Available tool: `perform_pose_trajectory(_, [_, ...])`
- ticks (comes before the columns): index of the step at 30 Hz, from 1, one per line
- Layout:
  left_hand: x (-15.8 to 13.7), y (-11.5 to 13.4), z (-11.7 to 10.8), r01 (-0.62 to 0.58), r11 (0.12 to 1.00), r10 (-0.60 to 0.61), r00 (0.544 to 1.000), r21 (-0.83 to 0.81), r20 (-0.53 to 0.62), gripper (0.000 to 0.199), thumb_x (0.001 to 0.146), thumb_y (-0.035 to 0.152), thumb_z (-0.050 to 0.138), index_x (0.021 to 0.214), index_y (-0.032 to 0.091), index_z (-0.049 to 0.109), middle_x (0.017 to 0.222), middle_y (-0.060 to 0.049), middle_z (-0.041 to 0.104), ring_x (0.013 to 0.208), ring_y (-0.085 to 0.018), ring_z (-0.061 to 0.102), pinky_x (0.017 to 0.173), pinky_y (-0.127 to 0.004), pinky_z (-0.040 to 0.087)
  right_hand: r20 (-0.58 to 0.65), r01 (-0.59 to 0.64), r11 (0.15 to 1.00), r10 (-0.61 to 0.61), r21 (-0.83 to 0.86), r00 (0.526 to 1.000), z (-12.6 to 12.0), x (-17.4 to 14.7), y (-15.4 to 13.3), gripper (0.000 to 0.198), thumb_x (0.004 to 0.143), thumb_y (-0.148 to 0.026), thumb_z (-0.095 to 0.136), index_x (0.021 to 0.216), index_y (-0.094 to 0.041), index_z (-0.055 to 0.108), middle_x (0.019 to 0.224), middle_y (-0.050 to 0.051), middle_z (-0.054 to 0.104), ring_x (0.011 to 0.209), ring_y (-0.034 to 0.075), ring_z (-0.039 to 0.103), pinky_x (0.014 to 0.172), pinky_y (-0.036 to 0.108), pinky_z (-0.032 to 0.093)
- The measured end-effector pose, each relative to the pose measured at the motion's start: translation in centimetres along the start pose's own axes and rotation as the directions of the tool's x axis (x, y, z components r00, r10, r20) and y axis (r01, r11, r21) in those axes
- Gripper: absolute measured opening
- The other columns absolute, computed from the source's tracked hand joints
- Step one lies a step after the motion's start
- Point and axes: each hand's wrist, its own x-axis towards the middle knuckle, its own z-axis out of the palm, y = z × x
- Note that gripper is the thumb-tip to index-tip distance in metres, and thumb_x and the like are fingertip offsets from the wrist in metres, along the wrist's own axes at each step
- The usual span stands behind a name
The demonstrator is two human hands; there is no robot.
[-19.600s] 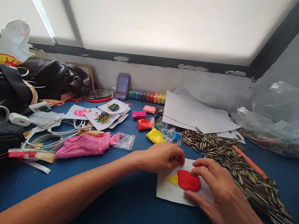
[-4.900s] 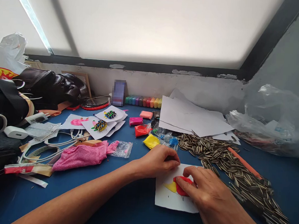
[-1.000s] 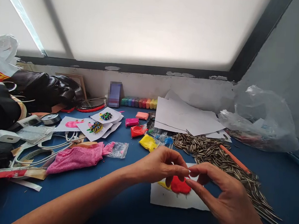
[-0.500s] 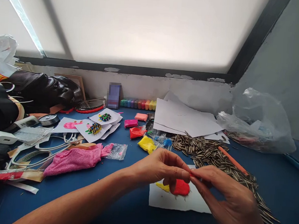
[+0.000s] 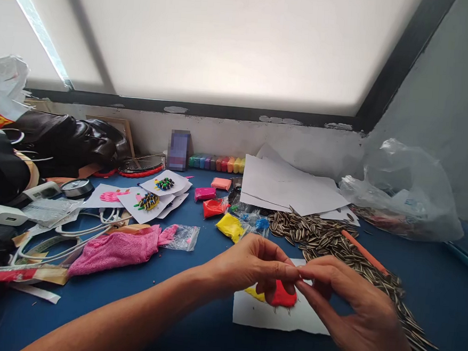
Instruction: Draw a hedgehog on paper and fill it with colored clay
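My left hand point(image 5: 254, 265) and my right hand point(image 5: 355, 307) meet fingertip to fingertip, both pinched closed. A tiny bit of red modelling clay seems to be between them, mostly hidden by the fingers. Below lies a white paper sheet point(image 5: 264, 317) bearing a flattened red clay shape point(image 5: 285, 295) with thin dark marks along its lower edge. A yellow clay piece point(image 5: 255, 293) adjoins it on the left, partly covered by my left fingers. Beyond my left hand rests a packet of yellow clay point(image 5: 230, 227).
Striped sunflower seeds point(image 5: 326, 238) spread in a pile at the right, an orange stick point(image 5: 365, 251) across them. Behind stand paper sheets point(image 5: 289, 185) and a plastic bag point(image 5: 408, 198). To the left are decorated cards point(image 5: 147, 204), a pink cloth point(image 5: 119, 247) and white cables point(image 5: 69, 233).
The fingertips have shifted slightly against each other, and less red shows between them. Both hands stay above the paper; the things on the table have not moved.
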Motion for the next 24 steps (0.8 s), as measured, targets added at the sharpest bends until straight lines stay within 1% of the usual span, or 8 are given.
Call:
perform_pose_trajectory(4, [-0.05,0.05,0.19,0.007,1.000,-0.007,1.000,0.012,0.008,0.037,0.077,0.048,0.073,0.083,0.012,0.067,0.062,0.002,0.063,0.047,-0.006,0.052,0.048,-0.020,0.034,-0.027,0.034,0.999,-0.035,-0.027,0.999,0.08,-0.10,0.05,0.021,0.088,-0.010,0.061,0.102,-0.026,0.065,0.086,0.000,0.066,0.071,0.012,0.065,0.059,0.021,0.054])
perform_pose_trajectory(7, [-0.04,0.02,0.14,0.018,1.000,-0.018,1.000,0.010,0.008,0.039,0.075,0.049,0.075,0.082,0.012,0.065,0.060,0.002,0.062,0.047,-0.006,0.052,0.048,-0.020,0.034,-0.051,0.046,0.998,-0.049,-0.043,0.998,0.07,-0.11,0.05,0.017,0.088,-0.011,0.061,0.096,-0.025,0.066,0.082,0.000,0.066,0.068,0.012,0.065,0.058,0.020,0.053])
perform_pose_trajectory(13, [0.09,-0.24,-0.04,0.023,0.999,-0.022,0.999,0.042,-0.025,0.045,0.071,0.054,0.075,0.075,0.012,0.063,0.062,0.000,0.063,0.049,-0.007,0.052,0.050,-0.021,0.035,-0.001,0.024,0.999,-0.024,-0.032,1.000,-0.01,0.06,0.04,0.017,0.089,-0.016,0.062,0.101,-0.027,0.066,0.087,0.002,0.070,0.069,0.014,0.067,0.056,0.022,0.055])
perform_pose_trajectory(18, [0.04,-0.25,0.07,0.004,0.995,-0.002,1.000,0.096,-0.025,0.045,0.074,0.056,0.072,0.078,0.011,0.066,0.065,0.000,0.065,0.050,-0.007,0.054,0.050,-0.021,0.034,-0.045,0.017,0.999,-0.018,-0.036,0.999,0.17,0.18,-0.14,0.013,0.090,-0.015,0.060,0.093,-0.025,0.067,0.079,0.000,0.068,0.063,0.012,0.065,0.054,0.020,0.053])
perform_pose_trajectory(21, [0.01,-0.28,-0.10,0.003,0.997,-0.003,1.000,0.080,-0.005,0.042,0.075,0.053,0.073,0.080,0.012,0.067,0.062,0.001,0.063,0.050,-0.007,0.054,0.050,-0.021,0.033,-0.027,0.043,0.999,-0.044,-0.033,0.999,0.09,0.17,-0.16,0.016,0.088,-0.013,0.062,0.097,-0.025,0.068,0.081,-0.001,0.070,0.066,0.011,0.066,0.057,0.019,0.054])
perform_pose_trajectory(24, [0.06,-0.35,-0.18,0.016,0.997,-0.014,1.000,0.080,-0.021,0.042,0.073,0.053,0.074,0.078,0.012,0.066,0.064,0.000,0.065,0.050,-0.007,0.055,0.050,-0.020,0.033,-0.034,0.048,0.998,-0.049,-0.033,0.998,0.00,0.21,-0.29,0.016,0.088,-0.014,0.061,0.096,-0.026,0.069,0.082,0.000,0.070,0.067,0.012,0.067,0.056,0.019,0.054])
